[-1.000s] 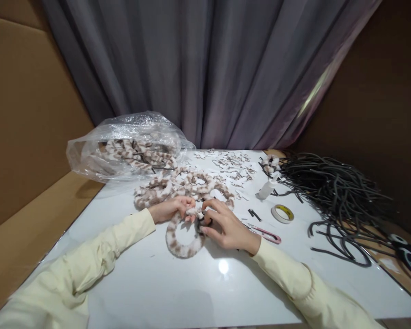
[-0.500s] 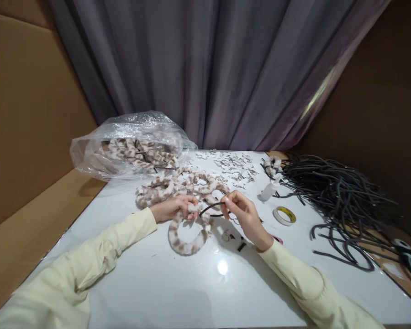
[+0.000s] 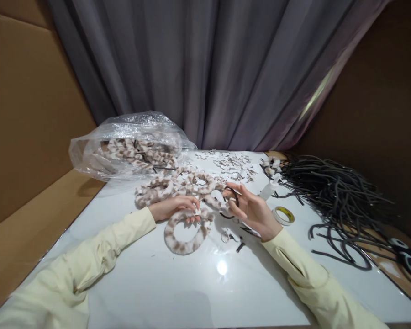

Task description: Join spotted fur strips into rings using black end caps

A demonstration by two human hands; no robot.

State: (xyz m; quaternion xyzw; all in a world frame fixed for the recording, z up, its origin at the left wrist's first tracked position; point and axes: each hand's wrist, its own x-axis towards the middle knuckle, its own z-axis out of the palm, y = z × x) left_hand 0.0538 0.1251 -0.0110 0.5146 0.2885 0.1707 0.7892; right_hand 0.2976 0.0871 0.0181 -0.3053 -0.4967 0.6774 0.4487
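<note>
1. Behind your work hangs a grey pleated curtain (image 3: 164, 68); in front of it stands a glossy white table (image 3: 150, 288). Take 12 o'clock as straight ahead, away from you.
2. Your left hand (image 3: 176, 207) is closed on the far edge of a white-and-brown striped plush ring (image 3: 170, 242), at that ring's 12 to 1 o'clock. The rest of the ring spreads from your left hand toward 5 o'clock.
3. Your right hand (image 3: 251, 208) is apart from that ring, which lies toward its 8 o'clock. Its fingers and thumb are spread; a curved, thin black cord (image 3: 237, 199) crosses between them, though you cannot tell whether anything pinches it.
4. From the held ring, more fluffy striped rings (image 3: 150, 189) are heaped at 11 to 1 o'clock, and a clear crinkled plastic bag (image 3: 89, 157) with further striped plush sits beyond at 11. A large tangle of black flexible cords (image 3: 332, 192) lies well apart at 2.
5. Near your right hand, a white plastic bottle (image 3: 268, 189) stands at 1 to 2 o'clock and a white tape roll with a yellow core (image 3: 282, 218) at 3 to 4.
</note>
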